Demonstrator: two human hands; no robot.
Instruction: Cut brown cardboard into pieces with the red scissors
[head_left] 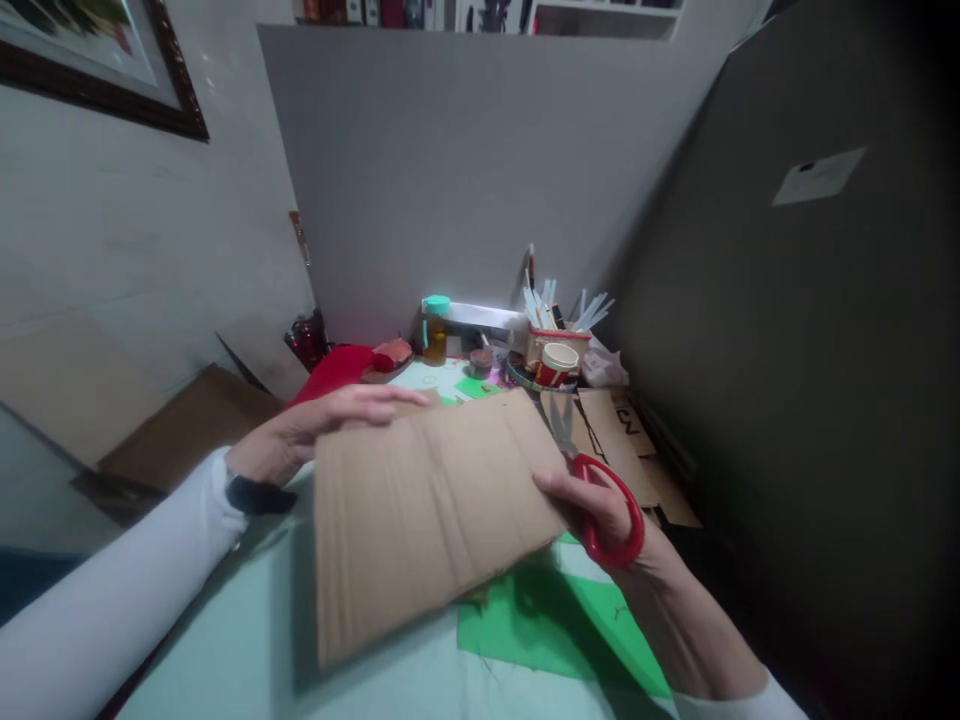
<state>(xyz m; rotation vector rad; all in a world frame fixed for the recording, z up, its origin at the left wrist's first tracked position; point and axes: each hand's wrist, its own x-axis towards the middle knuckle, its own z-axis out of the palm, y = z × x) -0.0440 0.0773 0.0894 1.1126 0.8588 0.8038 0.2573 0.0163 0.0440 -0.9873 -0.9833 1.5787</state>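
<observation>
A creased piece of brown cardboard [435, 520] is held tilted above the table, in the middle of the view. My right hand [600, 510] grips its right edge with the thumb on top. Red-handled scissors [634, 530] hang around that same hand, their blades pointing away, partly opened. At the upper left edge of the cardboard rests my left hand [345, 410], fingers stretched out, some fingertips lying along the far edge. Green sheet material [555, 620] lies under the cardboard's lower right side.
Behind the cardboard stand a bottle with a turquoise lid [436, 330], a red and white cup [557, 364] and a basket of sticks [574, 340]. More cardboard pieces [611, 420] lie at the right. Grey panels rise behind and to the right.
</observation>
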